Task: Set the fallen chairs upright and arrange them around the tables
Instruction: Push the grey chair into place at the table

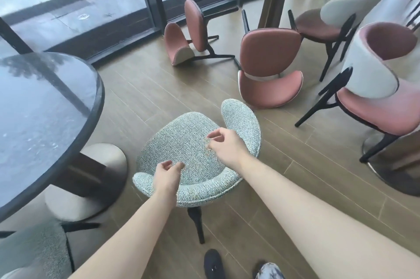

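We stand the grey chair [193, 153] at centre frame, beside the table [45, 106] at left. Our left hand [168, 174] and right hand [223, 144] hover with fingers loosely curled, seemingly holding nothing. Next we likely right the fallen pink chair [270, 67] at upper right.

arms: both bare, no sleeves showing | left hand [167, 173] + right hand [225, 143]: no rings or watch | feet: dark shoe [213, 264], other one kinda patterned [270, 270]
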Action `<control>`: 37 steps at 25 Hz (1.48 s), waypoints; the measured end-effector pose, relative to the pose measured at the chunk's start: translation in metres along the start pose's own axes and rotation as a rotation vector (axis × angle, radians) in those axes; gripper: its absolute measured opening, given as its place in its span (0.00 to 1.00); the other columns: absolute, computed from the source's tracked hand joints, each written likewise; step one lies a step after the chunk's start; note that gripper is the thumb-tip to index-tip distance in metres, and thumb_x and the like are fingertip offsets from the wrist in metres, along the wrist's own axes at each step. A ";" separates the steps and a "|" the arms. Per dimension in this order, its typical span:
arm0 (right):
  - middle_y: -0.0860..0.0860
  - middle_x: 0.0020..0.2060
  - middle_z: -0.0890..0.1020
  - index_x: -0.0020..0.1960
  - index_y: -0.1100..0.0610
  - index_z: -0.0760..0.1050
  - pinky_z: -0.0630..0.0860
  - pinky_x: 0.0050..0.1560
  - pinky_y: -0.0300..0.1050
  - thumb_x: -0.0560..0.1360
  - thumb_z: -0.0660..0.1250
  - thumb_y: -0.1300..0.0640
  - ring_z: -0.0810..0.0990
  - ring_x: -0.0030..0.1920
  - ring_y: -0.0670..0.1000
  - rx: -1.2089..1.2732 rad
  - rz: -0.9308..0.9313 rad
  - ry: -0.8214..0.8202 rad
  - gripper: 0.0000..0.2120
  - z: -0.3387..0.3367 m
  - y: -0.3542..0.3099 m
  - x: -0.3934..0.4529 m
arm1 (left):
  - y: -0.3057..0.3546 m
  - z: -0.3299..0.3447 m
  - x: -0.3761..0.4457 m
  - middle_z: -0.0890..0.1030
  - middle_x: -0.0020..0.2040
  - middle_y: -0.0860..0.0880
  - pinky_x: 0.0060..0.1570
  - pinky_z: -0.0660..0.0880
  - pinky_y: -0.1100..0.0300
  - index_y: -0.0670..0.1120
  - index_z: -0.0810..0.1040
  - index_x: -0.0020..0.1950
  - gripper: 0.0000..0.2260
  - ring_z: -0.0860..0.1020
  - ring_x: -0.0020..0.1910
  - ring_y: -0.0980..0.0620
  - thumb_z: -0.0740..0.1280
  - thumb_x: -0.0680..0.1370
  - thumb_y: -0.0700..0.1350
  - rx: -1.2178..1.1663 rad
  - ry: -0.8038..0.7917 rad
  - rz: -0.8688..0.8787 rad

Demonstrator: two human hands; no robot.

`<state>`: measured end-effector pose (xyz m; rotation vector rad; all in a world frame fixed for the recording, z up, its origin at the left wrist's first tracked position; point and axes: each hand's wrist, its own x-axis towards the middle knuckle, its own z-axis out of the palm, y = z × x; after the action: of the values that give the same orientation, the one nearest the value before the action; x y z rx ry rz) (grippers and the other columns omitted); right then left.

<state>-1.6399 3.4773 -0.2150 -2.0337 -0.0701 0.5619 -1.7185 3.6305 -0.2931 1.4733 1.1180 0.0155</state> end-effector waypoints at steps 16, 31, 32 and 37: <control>0.57 0.69 0.66 0.72 0.54 0.64 0.69 0.68 0.58 0.75 0.68 0.54 0.68 0.68 0.56 -0.729 -0.060 -0.397 0.27 -0.004 0.059 0.225 | 0.004 0.052 0.090 0.63 0.76 0.48 0.74 0.58 0.45 0.53 0.76 0.64 0.20 0.61 0.75 0.47 0.70 0.73 0.54 0.836 0.150 -0.075; 0.63 0.59 0.76 0.75 0.53 0.53 0.77 0.50 0.51 0.63 0.75 0.33 0.80 0.56 0.62 -1.230 -0.009 -0.023 0.52 -0.045 0.128 0.359 | -0.056 -0.032 0.160 0.73 0.68 0.36 0.65 0.73 0.44 0.37 0.64 0.74 0.50 0.73 0.66 0.35 0.84 0.60 0.54 0.492 0.421 -0.592; 0.62 0.58 0.78 0.72 0.55 0.57 0.77 0.51 0.53 0.63 0.76 0.34 0.80 0.58 0.63 -1.191 0.009 -0.003 0.49 -0.045 0.127 0.362 | -0.061 -0.035 0.162 0.75 0.67 0.36 0.65 0.73 0.45 0.35 0.68 0.72 0.49 0.74 0.65 0.36 0.84 0.59 0.55 0.479 0.404 -0.611; 0.64 0.60 0.78 0.66 0.61 0.64 0.75 0.55 0.56 0.61 0.79 0.37 0.77 0.61 0.67 -1.072 0.058 -0.004 0.46 -0.048 0.117 0.366 | -0.070 -0.045 0.167 0.77 0.66 0.39 0.65 0.74 0.49 0.37 0.73 0.69 0.48 0.76 0.64 0.39 0.84 0.57 0.59 0.491 0.340 -0.580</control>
<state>-1.3149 3.4800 -0.4254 -3.0764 -0.3827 0.6307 -1.6987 3.7549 -0.4304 1.5449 1.8962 -0.4558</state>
